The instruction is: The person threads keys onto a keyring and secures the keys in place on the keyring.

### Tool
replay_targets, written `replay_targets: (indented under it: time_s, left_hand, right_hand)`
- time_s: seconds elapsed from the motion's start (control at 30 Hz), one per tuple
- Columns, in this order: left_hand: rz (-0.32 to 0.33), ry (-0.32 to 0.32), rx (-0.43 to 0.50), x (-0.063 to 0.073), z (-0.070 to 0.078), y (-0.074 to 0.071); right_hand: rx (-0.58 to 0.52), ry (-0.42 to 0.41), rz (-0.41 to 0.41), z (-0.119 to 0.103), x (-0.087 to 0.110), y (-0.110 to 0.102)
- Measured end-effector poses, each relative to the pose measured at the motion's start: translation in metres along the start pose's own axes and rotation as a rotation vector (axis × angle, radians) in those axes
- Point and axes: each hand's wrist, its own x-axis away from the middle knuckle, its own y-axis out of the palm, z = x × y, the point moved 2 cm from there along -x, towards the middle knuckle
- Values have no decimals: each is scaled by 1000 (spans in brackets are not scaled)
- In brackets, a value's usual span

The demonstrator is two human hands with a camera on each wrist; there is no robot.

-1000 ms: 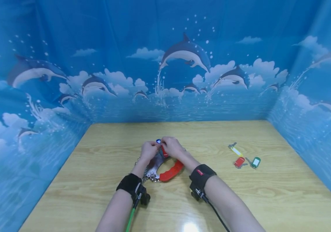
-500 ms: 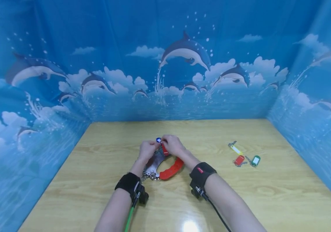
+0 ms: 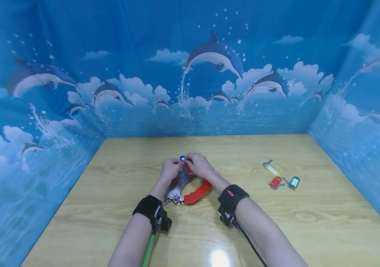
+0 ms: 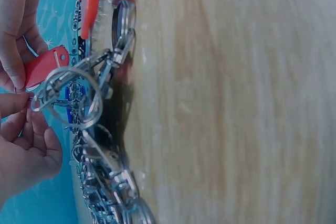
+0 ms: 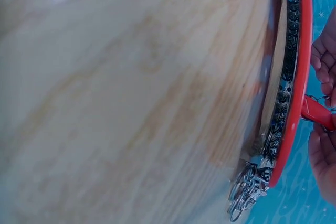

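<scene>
My right hand point(image 3: 198, 163) pinches a red key tag point(image 3: 189, 170); the left wrist view shows this red key tag point(image 4: 47, 66) with its holed end free of the fingers. Close beside it, my left hand point(image 3: 170, 170) pinches at the tag's small metal key ring, mostly covered by the fingertips. Below both hands lies an oval ring-shaped piece, one side a red curved band point(image 3: 198, 193), the other a silvery plate point(image 3: 178, 186). Metal chain and clasps point(image 4: 105, 182) run along it. A blue key tag point(image 3: 182, 158) shows just beyond the fingertips.
On the right side of the wooden table point(image 3: 310, 222) lie a yellow key tag point(image 3: 272, 170), another red key tag point(image 3: 275, 181) and a green key tag point(image 3: 295, 181), each with a key. A blue dolphin-print curtain point(image 3: 143, 122) stands along the back and sides.
The head view has tilted down slightly, so the scene sits higher. Both hands stay together over the same spot, with only small finger movements.
</scene>
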Motion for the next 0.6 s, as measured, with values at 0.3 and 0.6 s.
replay_targets:
  time_s: [0.3,0.6]
  left_hand:
    - [9,-41,58,1,0,0]
    - [-16,12,84,4,3,1]
  right_hand:
    - [72,7,-58,-2,-1,0]
    - [43,24,-32,-3,0,-3]
